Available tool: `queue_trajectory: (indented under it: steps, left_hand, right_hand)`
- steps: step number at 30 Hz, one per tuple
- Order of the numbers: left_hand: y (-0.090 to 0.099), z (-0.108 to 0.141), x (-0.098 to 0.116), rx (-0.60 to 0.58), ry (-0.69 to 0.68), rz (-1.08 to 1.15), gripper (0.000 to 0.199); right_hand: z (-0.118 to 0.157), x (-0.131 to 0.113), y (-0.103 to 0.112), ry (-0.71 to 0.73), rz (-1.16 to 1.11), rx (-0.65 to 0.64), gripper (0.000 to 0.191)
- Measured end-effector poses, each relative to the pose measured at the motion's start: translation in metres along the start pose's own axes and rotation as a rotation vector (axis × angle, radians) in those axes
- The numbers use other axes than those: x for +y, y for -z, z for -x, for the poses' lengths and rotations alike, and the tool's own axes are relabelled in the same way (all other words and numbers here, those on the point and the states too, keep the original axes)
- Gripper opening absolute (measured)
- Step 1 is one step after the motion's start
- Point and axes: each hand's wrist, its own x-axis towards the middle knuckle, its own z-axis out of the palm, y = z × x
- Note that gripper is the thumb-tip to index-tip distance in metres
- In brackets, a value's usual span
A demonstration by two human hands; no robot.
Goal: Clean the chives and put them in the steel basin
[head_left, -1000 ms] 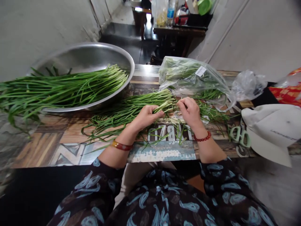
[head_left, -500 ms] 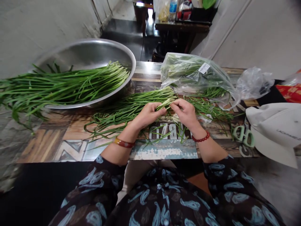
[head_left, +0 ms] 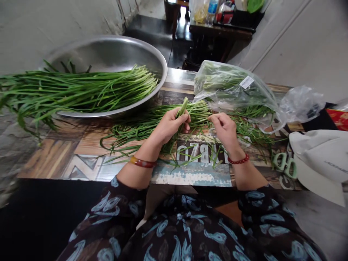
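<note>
My left hand point(head_left: 175, 123) is closed around a small bunch of garlic chives point(head_left: 183, 106), its pale cut ends pointing up and its leaves hanging below the fist. To its right, my right hand point(head_left: 224, 128) pinches at the tip of a pale stalk beside the pile. The loose pile of garlic chives point(head_left: 141, 123) lies on the table just beyond my hands, pale ends to the right. Short green trimmings point(head_left: 214, 154) are scattered on the table between my wrists.
At left, a large steel basin point(head_left: 160, 85) holds a thick bundle of chives point(head_left: 108, 88) overhanging its rim. A clear plastic bag point(head_left: 236, 83) of greens lies behind my right hand. Green-handled scissors point(head_left: 285, 165) and a white cap point(head_left: 322, 156) lie at the right.
My left hand has tipped its bunch from lying sideways to nearly upright. My right hand has moved away from that bunch, rightward to the pile's stalk ends. The camera view has shifted slightly.
</note>
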Motion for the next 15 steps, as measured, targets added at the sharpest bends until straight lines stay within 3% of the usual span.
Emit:
queue_trajectory:
  steps: [4,8,15]
  left_hand:
    - [0.002,-0.001,0.001,0.099,-0.012,0.014,0.017]
    - [0.003,-0.002,0.000,0.177,-0.006,-0.035,0.019]
    - [0.004,-0.005,-0.005,0.226,-0.050,-0.090,0.022]
  right_hand:
    - [-0.002,0.005,-0.008,0.193,0.242,-0.074,0.019]
    - [-0.004,0.013,-0.009,0.173,0.346,-0.096,0.014]
    - [-0.003,0.003,-0.003,0.000,-0.024,-0.024,0.011]
